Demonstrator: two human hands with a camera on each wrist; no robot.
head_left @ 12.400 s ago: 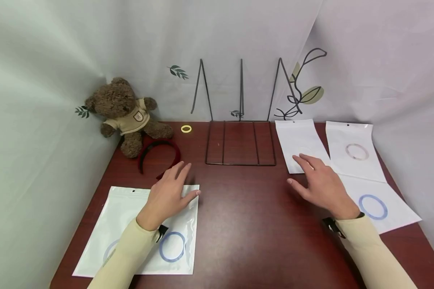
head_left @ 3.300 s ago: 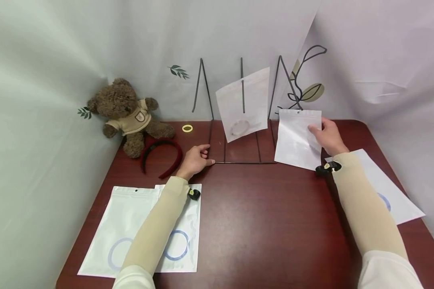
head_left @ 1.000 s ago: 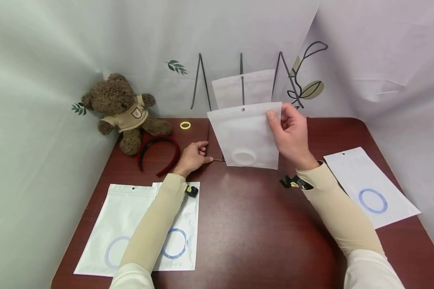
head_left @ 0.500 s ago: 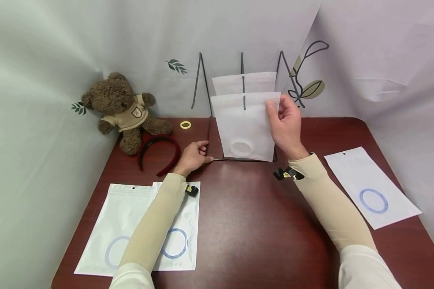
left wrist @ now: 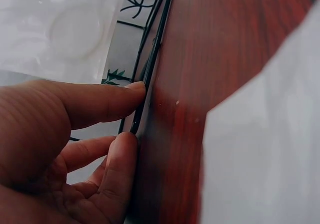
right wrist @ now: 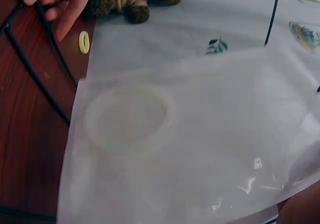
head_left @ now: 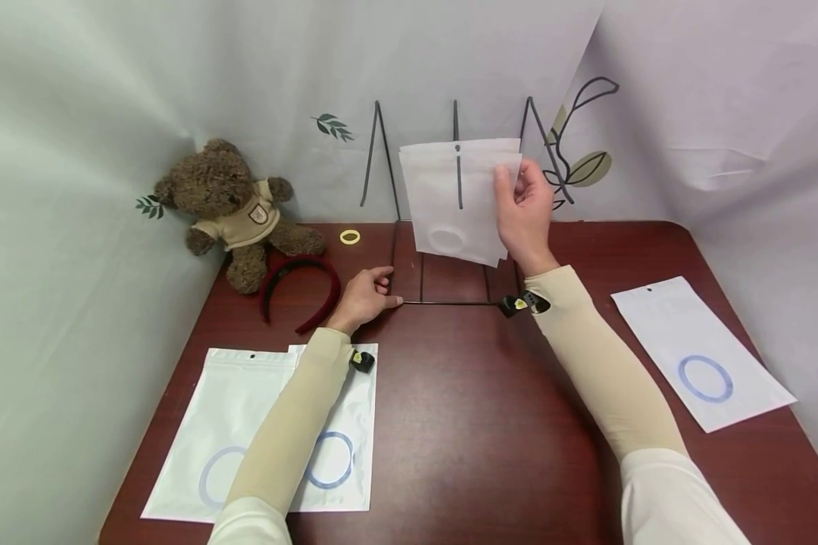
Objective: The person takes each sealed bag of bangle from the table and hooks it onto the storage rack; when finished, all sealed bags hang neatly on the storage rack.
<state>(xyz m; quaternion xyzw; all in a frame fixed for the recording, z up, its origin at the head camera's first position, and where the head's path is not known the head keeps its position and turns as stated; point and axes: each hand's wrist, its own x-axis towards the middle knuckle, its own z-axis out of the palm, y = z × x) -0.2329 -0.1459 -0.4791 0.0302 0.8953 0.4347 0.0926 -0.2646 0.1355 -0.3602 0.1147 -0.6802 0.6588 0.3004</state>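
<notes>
My right hand [head_left: 528, 219] pinches the right edge of a white zip pouch [head_left: 436, 197] with a faint pale ring inside. The pouch hangs on the wire rack's middle prong [head_left: 460, 182], whose end sticks out in front of it. Right behind lies another white pouch [head_left: 412, 147] on the same prong, mostly covered. My left hand [head_left: 364, 297] holds the black wire rack [head_left: 450, 304] at its front left corner, thumb and fingers on the wire. The left wrist view shows this hand [left wrist: 90, 124] close up; the right wrist view shows the front pouch [right wrist: 200, 134].
Two white pouches with blue rings, one of them a left pouch [head_left: 245, 409], lie partly under my left forearm. Another pouch [head_left: 695, 348] lies at the right. A teddy bear [head_left: 225, 197], dark red headband [head_left: 337, 291] and yellow ring [head_left: 350, 238] are at the back left.
My right hand has brought the pouch from the right side to the middle prong, then up and back along it against the rear pouch. My left hand has stayed on the rack's corner lately.
</notes>
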